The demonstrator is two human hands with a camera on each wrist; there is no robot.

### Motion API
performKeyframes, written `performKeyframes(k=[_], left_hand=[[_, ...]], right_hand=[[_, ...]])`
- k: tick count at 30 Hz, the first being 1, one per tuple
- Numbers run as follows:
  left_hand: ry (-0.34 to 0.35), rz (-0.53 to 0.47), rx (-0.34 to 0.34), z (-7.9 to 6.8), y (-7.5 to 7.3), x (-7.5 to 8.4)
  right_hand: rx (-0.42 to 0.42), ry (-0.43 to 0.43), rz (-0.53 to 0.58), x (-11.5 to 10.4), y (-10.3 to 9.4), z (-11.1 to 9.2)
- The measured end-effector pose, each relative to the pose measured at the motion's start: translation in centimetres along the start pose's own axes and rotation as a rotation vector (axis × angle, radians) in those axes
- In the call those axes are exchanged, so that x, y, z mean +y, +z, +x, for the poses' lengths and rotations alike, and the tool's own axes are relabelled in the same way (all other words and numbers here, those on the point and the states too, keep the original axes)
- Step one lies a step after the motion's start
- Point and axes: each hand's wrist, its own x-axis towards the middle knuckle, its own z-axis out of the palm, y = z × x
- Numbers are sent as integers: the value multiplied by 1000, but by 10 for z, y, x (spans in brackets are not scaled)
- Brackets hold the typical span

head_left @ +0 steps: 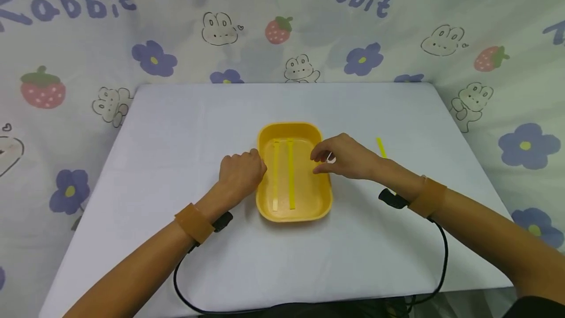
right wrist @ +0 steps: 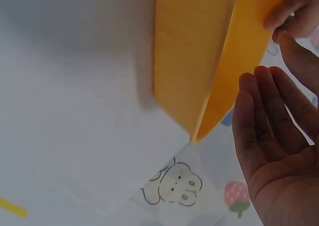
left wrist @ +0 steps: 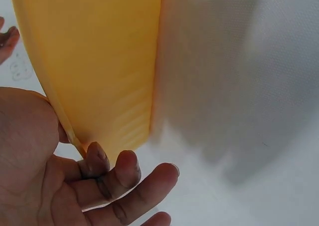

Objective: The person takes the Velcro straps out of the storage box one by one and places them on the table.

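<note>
A yellow rectangular tray (head_left: 309,210) lies on the white table, and two thin yellow strips run lengthwise inside it: a left strip (head_left: 275,175) and a right strip (head_left: 291,175). My left hand (head_left: 242,173) grips the tray's left rim; in the left wrist view its curled fingers (left wrist: 127,171) are on the outer side of the wall. Over the tray's right edge hovers my right hand (head_left: 346,156), its fingers loosely bent and nothing between them. The right wrist view shows that palm (right wrist: 279,176) beside the tray wall (right wrist: 192,51).
Another yellow strip (head_left: 381,146) lies on the table to the right, partly hidden by my right forearm. A black cable (head_left: 443,259) runs from the wrist cameras along the table's front. A patterned cloth (head_left: 247,53) hangs behind and beside the table (head_left: 198,117).
</note>
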Motion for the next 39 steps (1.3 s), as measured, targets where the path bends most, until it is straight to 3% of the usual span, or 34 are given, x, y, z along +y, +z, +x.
performKeyframes(k=[11,22,30,39], left_hand=[[18,40,16,-2,3,-1],[16,37,60,-3,5,-2],[20,44,81,-3,6,-3],[26,49,86,-3,5,-6]], right_hand=[[-181,-25,-96,-12,23,22],[-220,-35,-138,-15,35,32],[-296,-30,-245,-18,44,42],[-303,-60,-287,-16,53,49]])
